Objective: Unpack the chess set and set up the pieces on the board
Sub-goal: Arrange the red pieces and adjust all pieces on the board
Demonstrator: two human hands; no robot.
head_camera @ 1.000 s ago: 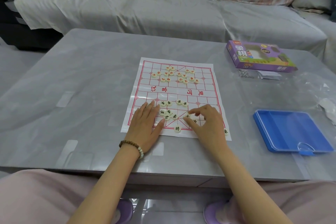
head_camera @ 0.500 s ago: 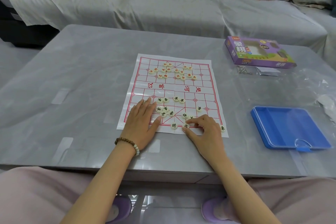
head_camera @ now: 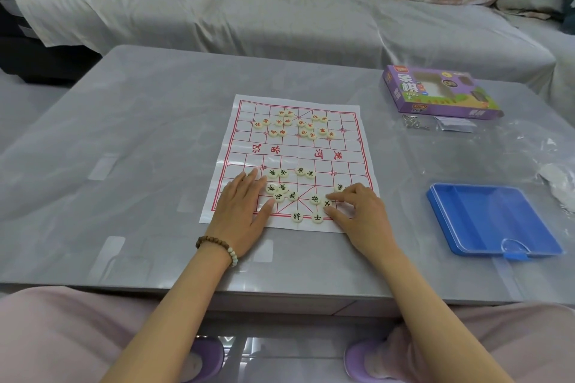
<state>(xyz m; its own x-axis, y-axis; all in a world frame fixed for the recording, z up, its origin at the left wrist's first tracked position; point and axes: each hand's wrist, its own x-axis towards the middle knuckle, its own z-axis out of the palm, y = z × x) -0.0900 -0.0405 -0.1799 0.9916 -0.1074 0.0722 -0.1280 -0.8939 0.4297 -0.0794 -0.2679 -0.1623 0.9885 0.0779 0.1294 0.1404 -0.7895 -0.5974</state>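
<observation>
While a covered sofa [head_camera: 249, 19] stands behind the grey bench [head_camera: 140, 121], the paper board [head_camera: 295, 149] lies mid-bench, pieces [head_camera: 300, 170] loose on both halves. Blue case [head_camera: 491, 221] at right, purple box [head_camera: 435, 93] beyond it. Left hand [head_camera: 242, 211] flat, fingers straight, on board; right hand [head_camera: 361, 211] pinches one black-lettered piece [head_camera: 326, 203]

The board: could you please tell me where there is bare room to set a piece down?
Free: the river band between the red pieces and the black pieces. Crowded: the near squares between left hand and right hand.
</observation>
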